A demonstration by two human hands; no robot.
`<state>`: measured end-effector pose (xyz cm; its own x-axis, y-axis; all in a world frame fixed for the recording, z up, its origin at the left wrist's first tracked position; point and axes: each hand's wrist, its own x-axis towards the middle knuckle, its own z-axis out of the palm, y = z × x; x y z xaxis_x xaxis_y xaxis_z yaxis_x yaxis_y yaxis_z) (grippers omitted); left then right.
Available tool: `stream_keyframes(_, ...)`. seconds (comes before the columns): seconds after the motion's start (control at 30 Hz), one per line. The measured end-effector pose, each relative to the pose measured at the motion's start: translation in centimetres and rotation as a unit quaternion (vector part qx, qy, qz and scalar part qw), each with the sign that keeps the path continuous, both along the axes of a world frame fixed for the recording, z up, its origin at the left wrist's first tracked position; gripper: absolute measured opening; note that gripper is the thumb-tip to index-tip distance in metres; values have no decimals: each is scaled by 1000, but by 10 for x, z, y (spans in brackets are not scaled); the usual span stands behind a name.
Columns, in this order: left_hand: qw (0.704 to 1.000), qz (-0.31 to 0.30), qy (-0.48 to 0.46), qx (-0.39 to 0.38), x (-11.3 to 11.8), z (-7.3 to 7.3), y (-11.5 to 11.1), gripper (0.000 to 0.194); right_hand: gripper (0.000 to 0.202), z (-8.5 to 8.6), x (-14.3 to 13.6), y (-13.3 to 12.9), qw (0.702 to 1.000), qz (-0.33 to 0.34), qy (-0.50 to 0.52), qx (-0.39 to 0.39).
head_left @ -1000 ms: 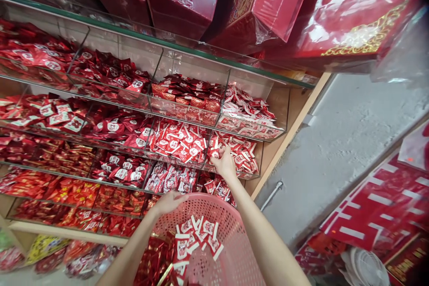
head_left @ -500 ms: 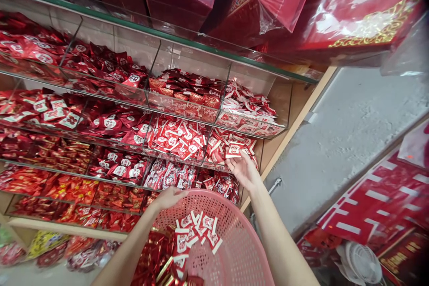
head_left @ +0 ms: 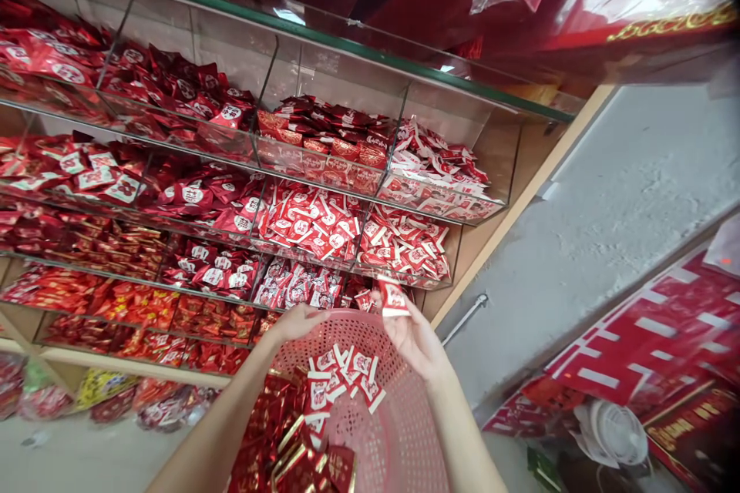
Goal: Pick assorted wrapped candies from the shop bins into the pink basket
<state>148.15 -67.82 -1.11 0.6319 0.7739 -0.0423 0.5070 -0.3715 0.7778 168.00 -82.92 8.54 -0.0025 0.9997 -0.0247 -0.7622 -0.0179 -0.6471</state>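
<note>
My left hand (head_left: 296,323) is closed on the far rim of a pink perforated plastic basket (head_left: 405,408). Between the fingers of my right hand (head_left: 415,339) is a small red-and-white wrapped candy (head_left: 394,299), held above the basket's far right edge. Inside the basket lie several small candies (head_left: 341,379) with white-edged wrappers. Shiny red and gold packets (head_left: 271,431) fill its left side, partly hidden by my left forearm. Beyond my right hand is a clear shelf bin of similar red-and-white candies (head_left: 401,246).
Tiered clear bins of red wrapped sweets (head_left: 213,200) span the shelving. A glass shelf edge (head_left: 347,31) with large red boxes above it runs overhead. A wooden side panel (head_left: 509,216) meets a grey wall (head_left: 624,192). Bagged goods (head_left: 167,410) lie low left; a white fan-like object (head_left: 616,431) stands low right.
My right hand has drawn back from the bin, down towards the basket, with a candy in its fingers. The left hand keeps its hold on the rim. The view has shifted slightly.
</note>
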Motion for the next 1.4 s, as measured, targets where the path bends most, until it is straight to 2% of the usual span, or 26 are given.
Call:
stream_keyframes(0.13,1000,-14,-3,-2,2,-1,-1,52,29,-51,-21,-11,994,-11,-61,-92)
stream_keyframes(0.23,1000,-10,4,8,6,-2,-3,53,29,-88,-32,-15,977,-24,-142,-156)
stream_keyframes(0.37,1000,-7,15,19,10,-2,-5,54,33,-119,-45,-11,947,-66,-266,-167)
stream_keyframes(0.5,999,-9,17,28,12,-1,-5,53,39,-128,-59,6,915,-111,-367,-126)
stream_keyframes(0.63,999,-13,5,37,10,-2,-5,53,40,-131,-71,21,875,-92,-455,-134)
stream_keyframes(0.77,999,-10,0,40,10,-2,-4,52,38,-134,-80,25,845,-68,-509,-146)
stream_keyframes(0.83,999,-8,0,41,10,-2,-3,52,33,-133,-83,23,809,-82,-565,-140)
stream_keyframes(0.87,999,-7,0,42,10,-2,-3,52,30,-132,-84,22,780,-100,-603,-132)
stream_keyframes(0.97,999,-6,0,37,9,-1,-3,52,23,-123,-84,18,660,-175,-726,-87)
stream_keyframes(1.03,999,-11,3,31,9,0,-3,51,24,-108,-81,15,596,-198,-776,-66)
stream_keyframes(1.1,1000,-18,7,24,8,1,-3,52,27,-85,-73,13,575,-212,-789,-48)
stream_keyframes(1.2,1000,-18,8,12,7,3,-4,54,31,-38,-56,14,587,-271,-762,29)
stream_keyframes(1.27,1000,-14,5,8,6,4,-5,55,28,-5,-41,18,582,-320,-742,90)
stream_keyframes(1.33,1000,-8,5,10,6,4,-5,56,27,23,-26,24,554,-353,-742,130)
stream_keyframes(1.4,1000,-2,7,14,6,5,-6,56,28,43,-11,30,512,-360,-768,133)
